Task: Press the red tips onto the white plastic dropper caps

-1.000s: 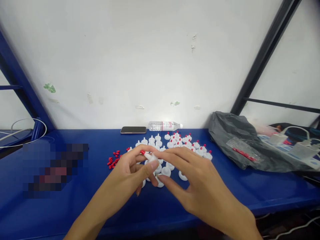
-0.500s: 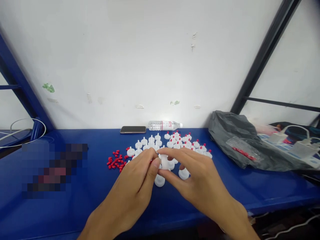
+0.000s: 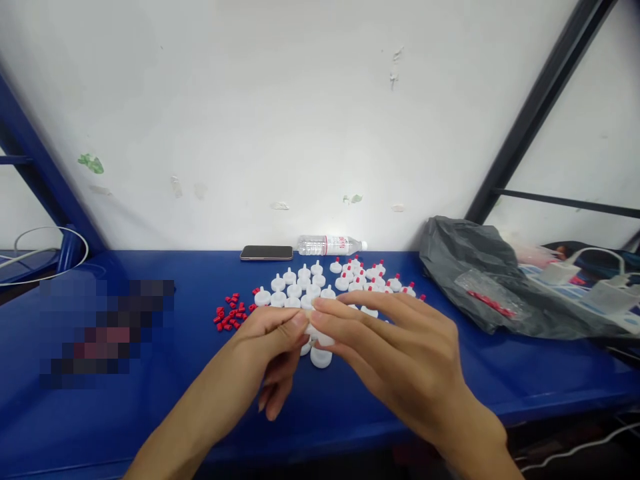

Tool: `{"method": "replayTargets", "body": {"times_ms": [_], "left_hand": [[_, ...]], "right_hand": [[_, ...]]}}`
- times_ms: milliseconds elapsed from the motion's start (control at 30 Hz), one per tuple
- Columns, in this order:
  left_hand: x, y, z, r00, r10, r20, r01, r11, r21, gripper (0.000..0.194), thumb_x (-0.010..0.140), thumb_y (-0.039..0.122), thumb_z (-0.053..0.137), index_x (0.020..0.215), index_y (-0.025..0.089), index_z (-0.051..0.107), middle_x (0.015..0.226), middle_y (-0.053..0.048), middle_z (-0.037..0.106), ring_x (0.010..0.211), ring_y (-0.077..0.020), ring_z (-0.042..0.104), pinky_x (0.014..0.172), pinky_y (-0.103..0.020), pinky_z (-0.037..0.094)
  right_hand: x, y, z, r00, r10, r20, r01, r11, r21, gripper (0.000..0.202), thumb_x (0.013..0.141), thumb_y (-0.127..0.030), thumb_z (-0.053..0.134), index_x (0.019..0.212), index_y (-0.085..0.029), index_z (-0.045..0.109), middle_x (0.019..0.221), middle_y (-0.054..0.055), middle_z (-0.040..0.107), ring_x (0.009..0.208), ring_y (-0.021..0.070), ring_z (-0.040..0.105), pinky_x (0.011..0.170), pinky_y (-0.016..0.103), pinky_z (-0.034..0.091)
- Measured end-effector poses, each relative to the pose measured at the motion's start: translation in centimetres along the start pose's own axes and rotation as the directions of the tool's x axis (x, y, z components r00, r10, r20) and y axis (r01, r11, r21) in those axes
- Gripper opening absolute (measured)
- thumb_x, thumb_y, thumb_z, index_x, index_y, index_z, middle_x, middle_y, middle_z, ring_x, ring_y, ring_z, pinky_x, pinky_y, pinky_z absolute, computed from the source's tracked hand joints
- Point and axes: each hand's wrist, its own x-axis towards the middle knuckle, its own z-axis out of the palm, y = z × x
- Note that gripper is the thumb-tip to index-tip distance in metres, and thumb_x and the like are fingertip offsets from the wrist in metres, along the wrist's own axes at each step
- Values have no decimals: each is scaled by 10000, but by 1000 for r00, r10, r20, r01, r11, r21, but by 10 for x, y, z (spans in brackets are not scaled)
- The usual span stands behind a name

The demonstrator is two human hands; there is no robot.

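Observation:
My right hand [image 3: 400,353] grips a white nozzle cap [image 3: 321,336] between thumb and fingers, turned on its side. My left hand [image 3: 270,347] is closed in a pinch of thumb and forefinger at the tip end of that cap, its other fingers curled below. A small red cap is in this pinch, hidden now by the fingertips. Just beneath the hands stands another white nozzle cap [image 3: 321,357]. Behind them are several white nozzle caps with bare tips [image 3: 278,283], and to the right several with red tips [image 3: 394,283]. Loose small red caps [image 3: 231,313] lie left of these.
A phone [image 3: 267,253] and a clear water bottle [image 3: 330,245] lie along the wall on the blue table [image 3: 165,427]. At the right are a grey plastic bag [image 3: 450,267], a clear bag of red pieces [image 3: 490,300] and a power strip [image 3: 575,290]. A blurred patch covers the left.
My left hand has turned, lowering its curled fingers, and the red glimpse in its pinch is now covered. My right fingers have closed further over the white nozzle cap. The view has shifted slightly.

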Motion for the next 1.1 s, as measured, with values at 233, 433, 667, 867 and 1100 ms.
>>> {"method": "replayTargets", "body": {"times_ms": [233,433,667,867,1100], "left_hand": [[-3,15,-26,985,-103,-137,77,980,-185,445,843,480,627,616,241,327,471,109,203,330,-39,144,311,-177,107],[-13,19,-100,670,332,-664,282,713,641,346,922,496,522,720,233,624,587,-7,559,595,-191,548,543,-289,390],[-1,-10,-118,819,294,-493,425,267,865,326,903,323,455,996,265,761,1027,-105,814,952,-337,732,824,-406,499],[-1,-9,-117,801,326,-503,446,237,863,347,905,336,463,1104,252,734,1104,-117,807,956,-359,730,809,-439,506],[-3,1,-109,747,350,-564,509,244,825,350,930,358,416,1059,286,733,1088,-93,820,960,-377,732,767,-444,476]], "right_hand": [[-10,34,-6,991,38,-129,-62,981,-186,160,994,-135,681,1068,-266,734,1088,-36,840,913,160,792,833,299,559],[-32,102,-32,871,347,-347,-456,833,-313,295,910,-401,777,1136,-213,757,1000,60,820,828,262,779,737,352,549],[-27,94,-35,842,523,-135,-540,822,-183,262,899,-473,702,1064,-276,756,863,-7,772,779,224,744,727,326,496],[-35,106,-32,825,561,65,-516,796,-317,193,915,-439,612,975,-283,708,1024,19,777,938,278,727,720,365,458],[-42,116,-30,737,621,266,-563,783,-266,266,903,-518,634,914,-279,750,964,46,770,819,273,705,716,380,471]]}}
